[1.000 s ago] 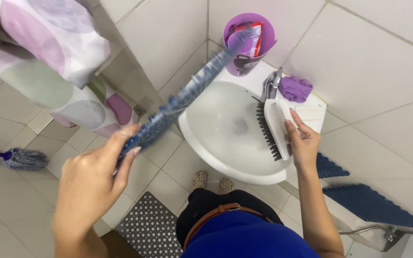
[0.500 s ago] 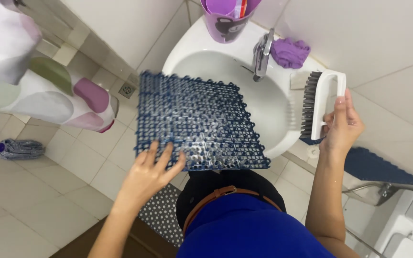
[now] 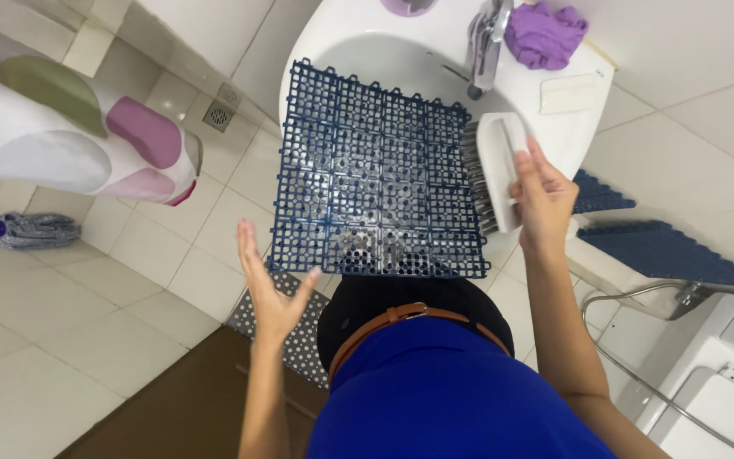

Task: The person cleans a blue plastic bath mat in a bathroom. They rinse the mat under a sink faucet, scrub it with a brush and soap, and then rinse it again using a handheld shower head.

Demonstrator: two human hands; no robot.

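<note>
Over the front rim of the white sink (image 3: 333, 38), in the head view, a dark blue plastic grid mat (image 3: 375, 174) lies flat across the basin, its near edge jutting past the sink toward the person's waist. At the mat's right edge the right hand (image 3: 544, 197) is closed around the white back of a scrub brush (image 3: 493, 170), whose dark bristles face left and touch the mat's edge. Off the mat's near left corner the left hand (image 3: 272, 285) hangs spread and empty, fingers apart, thumb toward the mat, just clear of it and gripping nothing. On the sink's back edge stand a chrome tap (image 3: 486, 38), a purple cloth (image 3: 545, 32) beside it on the right, and a white bar of soap (image 3: 573, 93) near the right corner. Below on the tiled floor (image 3: 129, 255) lie a mop head (image 3: 34, 229) at the left, a floor drain (image 3: 218, 115) near the sink, and more blue mats (image 3: 664, 251) at the right. A spotted curtain (image 3: 70, 136) hangs at the upper left.
</note>
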